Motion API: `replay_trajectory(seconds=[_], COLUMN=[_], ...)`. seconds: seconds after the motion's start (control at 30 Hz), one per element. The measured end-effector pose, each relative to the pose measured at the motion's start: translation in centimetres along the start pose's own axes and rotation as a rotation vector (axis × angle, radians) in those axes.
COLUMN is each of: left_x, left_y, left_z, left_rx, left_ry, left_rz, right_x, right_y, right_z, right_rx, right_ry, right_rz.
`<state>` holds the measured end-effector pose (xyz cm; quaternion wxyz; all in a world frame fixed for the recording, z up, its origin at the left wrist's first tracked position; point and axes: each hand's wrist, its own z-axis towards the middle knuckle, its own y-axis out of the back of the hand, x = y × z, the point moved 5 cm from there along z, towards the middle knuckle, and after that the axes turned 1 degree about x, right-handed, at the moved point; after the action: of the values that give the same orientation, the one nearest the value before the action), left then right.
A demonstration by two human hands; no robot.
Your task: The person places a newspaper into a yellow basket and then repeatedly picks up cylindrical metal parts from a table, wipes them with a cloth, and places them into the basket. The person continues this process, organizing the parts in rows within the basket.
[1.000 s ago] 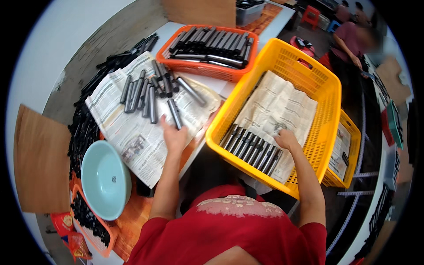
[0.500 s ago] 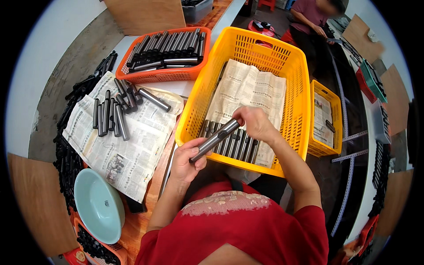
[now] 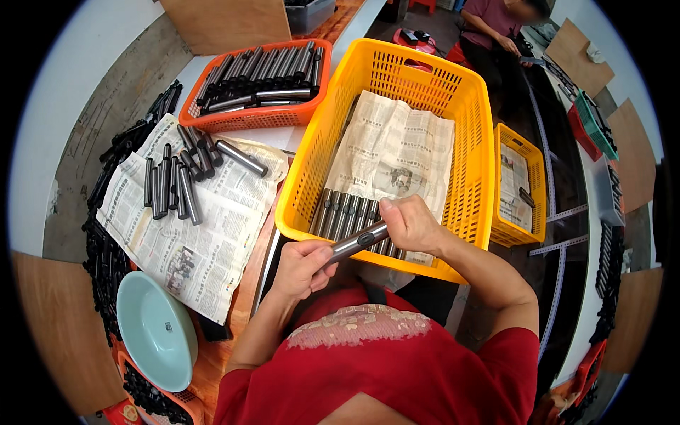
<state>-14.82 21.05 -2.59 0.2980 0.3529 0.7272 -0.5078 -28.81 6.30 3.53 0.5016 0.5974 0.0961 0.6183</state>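
A dark grey metal cylinder point(image 3: 359, 241) with a small hole in its side is held between my two hands, in front of the yellow crate. My left hand point(image 3: 303, 269) grips its lower left end. Around the upper right end my right hand point(image 3: 414, 225) is closed, thumb along the top. Behind it, in the yellow plastic crate point(image 3: 490, 170), a row of similar cylinders point(image 3: 343, 212) lies side by side at the near end on newspaper point(image 3: 397, 134). Part of that row is hidden by my hands and the held cylinder.
Loose cylinders point(image 3: 170, 185) lie on newspaper on the table at left. An orange basket point(image 3: 244, 120) full of cylinders stands behind them. Nearer sits a pale blue basin point(image 3: 157, 333). Right of my crate is a smaller yellow crate point(image 3: 520, 234); a seated person point(image 3: 489, 32) works beyond.
My right hand has come down and toward me, now wrapped round the cylinder's end instead of pinching its tip. The cylinder has dropped to a flatter tilt and shifted slightly right.
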Motion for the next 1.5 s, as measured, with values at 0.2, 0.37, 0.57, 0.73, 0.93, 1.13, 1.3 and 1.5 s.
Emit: replay_trajectory(seconds=[0.2,0.37,0.57,0.73,0.93,1.13,1.3,1.5], left_x=[-0.2,-0.2,-0.8,-0.7,-0.8,-1.2,-1.2,-3.4], left_y=[-0.4,-0.4,-1.4,-1.6,-1.2,-1.0,-0.7,0.7], left_z=[0.2,1.9,3.3,3.5,3.4,3.5,3.0,2.6], left_rx=[-0.062,-0.154,-0.235,-0.201,-0.187,-0.162,-0.204,-0.117], left_ry=[-0.169,-0.347,-0.648,-0.85,-0.869,-0.893,-0.883,-0.779], left_rz=[0.376,0.503,0.799,1.137,1.06,1.023,1.03,0.819], right_x=[-1.9,-4.0,-4.1,-14.6,-25.0,-29.2,-28.6,-27.4], right_y=[-0.4,-0.6,2.1,4.8,-2.8,-8.8,-8.6,-7.6], right_z=[-0.2,-0.1,2.7,2.8,-4.2,-8.2,-8.4,-6.9], right_rx=[0.016,-0.119,0.065,0.338,0.674,0.763,0.725,0.725], right_ry=[-0.385,-0.385,-0.384,-0.755,-1.111,-1.31,-1.293,-1.219], right_rz=[0.195,0.353,0.458,-0.087,-0.058,0.155,0.241,-0.045])
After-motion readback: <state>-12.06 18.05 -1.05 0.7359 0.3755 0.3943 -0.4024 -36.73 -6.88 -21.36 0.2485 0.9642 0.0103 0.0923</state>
